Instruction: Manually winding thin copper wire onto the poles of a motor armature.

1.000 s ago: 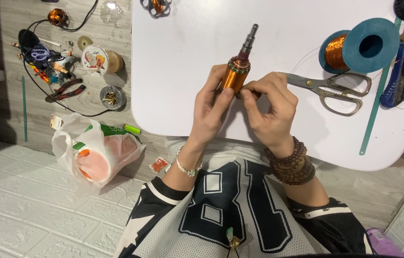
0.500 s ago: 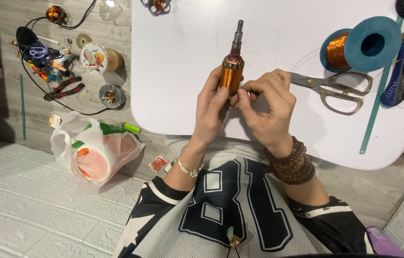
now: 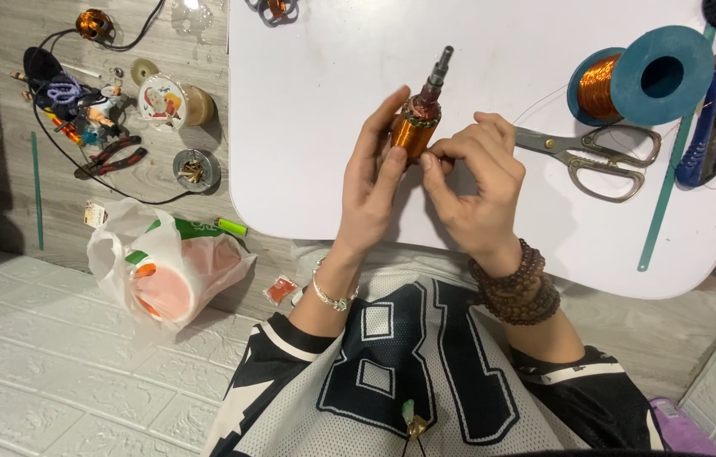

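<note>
Two hands meet over the near-middle of the white table (image 3: 307, 68), both on one motor armature (image 3: 419, 127). The left hand (image 3: 375, 182) is closed round its copper-wound body, thumb and fingers clasping the sides. The right hand (image 3: 480, 182) pinches at the lower right edge of the winding with thumb and forefinger; whether a wire end sits in that pinch I cannot tell. A very thin strand seems to run from there toward the right.

Condition of the work: the armature's core already shows a full coat of orange copper winding, with the steel shaft standing bare at the far end. I judge the winding largely laid on, with finishing at the lower edge under way.

To the right lie scissors (image 3: 603, 152), blades toward the hands, untouched. Farther right stands a teal spool of copper wire (image 3: 628, 80), still well loaded. On the floor to the left sit red-handled pliers (image 3: 112, 156) and a plastic bag (image 3: 163, 271).
</note>
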